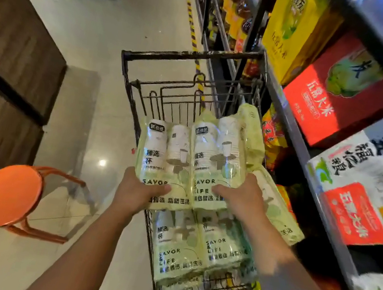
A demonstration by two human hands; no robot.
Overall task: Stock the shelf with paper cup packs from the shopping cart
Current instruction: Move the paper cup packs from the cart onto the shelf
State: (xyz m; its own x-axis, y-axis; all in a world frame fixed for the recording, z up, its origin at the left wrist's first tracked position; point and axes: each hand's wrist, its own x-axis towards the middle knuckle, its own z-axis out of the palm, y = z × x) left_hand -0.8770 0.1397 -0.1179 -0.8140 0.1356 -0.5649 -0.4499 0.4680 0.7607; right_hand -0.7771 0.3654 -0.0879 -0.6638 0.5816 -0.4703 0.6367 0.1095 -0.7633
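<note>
Both hands are on stock, one pack each. Left hand (138, 194) grips the near edge of the left paper cup pack (165, 158), thumb on top, fingers underneath. Right hand (242, 199) grips the near right corner of the right paper cup pack (218, 159), thumb across its face. The two packs are held flat and side by side, long edges touching, above the middle of the shopping cart (192, 55). The left pack's outer edge sits over the cart's left rim.

More packs (182, 252) are stacked in the cart's near end below the held pair, with others (276, 209) leaning along its right side.

The cart's right rim runs just beside the shelf front rail (295, 142), with no visible gap. The shelf bays hold a yellow rice box (298, 28), a red rice box (329, 104) and white rice bags (370, 174).

There is open floor (99, 53) left of the cart and beyond its far edge. An orange stool (7, 195) stands near the cart's near left corner, apart from it
</note>
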